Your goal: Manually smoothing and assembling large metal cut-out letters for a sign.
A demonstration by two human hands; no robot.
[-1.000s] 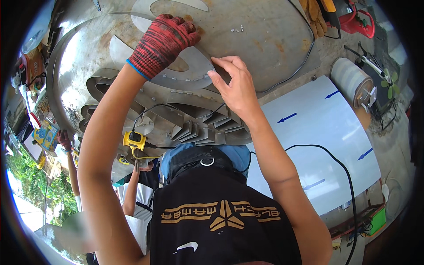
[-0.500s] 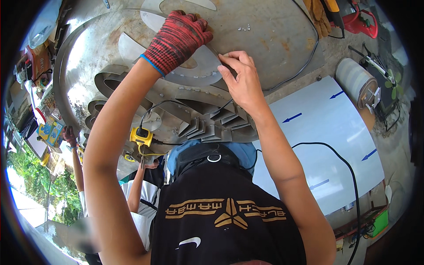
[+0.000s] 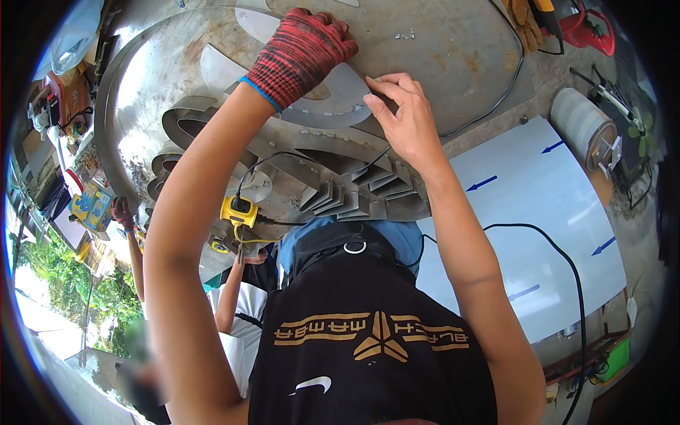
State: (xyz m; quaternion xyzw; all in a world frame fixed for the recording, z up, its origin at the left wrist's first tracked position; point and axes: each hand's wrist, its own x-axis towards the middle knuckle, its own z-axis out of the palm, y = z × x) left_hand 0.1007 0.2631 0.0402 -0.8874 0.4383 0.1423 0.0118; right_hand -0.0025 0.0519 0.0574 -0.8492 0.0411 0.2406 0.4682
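My left hand (image 3: 304, 57), in a red and black knitted glove, is closed over a flat, rounded grey metal plate (image 3: 329, 110) on the metal-topped table. What its curled fingers grip is hidden under the glove. My bare right hand (image 3: 405, 117) is just right of the plate, thumb and index finger bent around the edge of a thin metal strip (image 3: 363, 76). Small bright spots line the plate's near rim. Curved metal strips (image 3: 185, 120) stand on edge to the left, and several bent metal pieces (image 3: 354, 198) stand in front of me.
A yellow power socket (image 3: 239, 210) with black cables is near my left forearm. At right lie a white sheet (image 3: 531, 184) with blue arrows and a striped drum (image 3: 582, 127). Small metal bits (image 3: 405, 34) lie on the table. Another person's gloved hand (image 3: 122, 212) shows at left.
The whole view has shifted slightly, so the table and both hands appear a little farther right. Both hands keep nearly the same grip and place at the plate.
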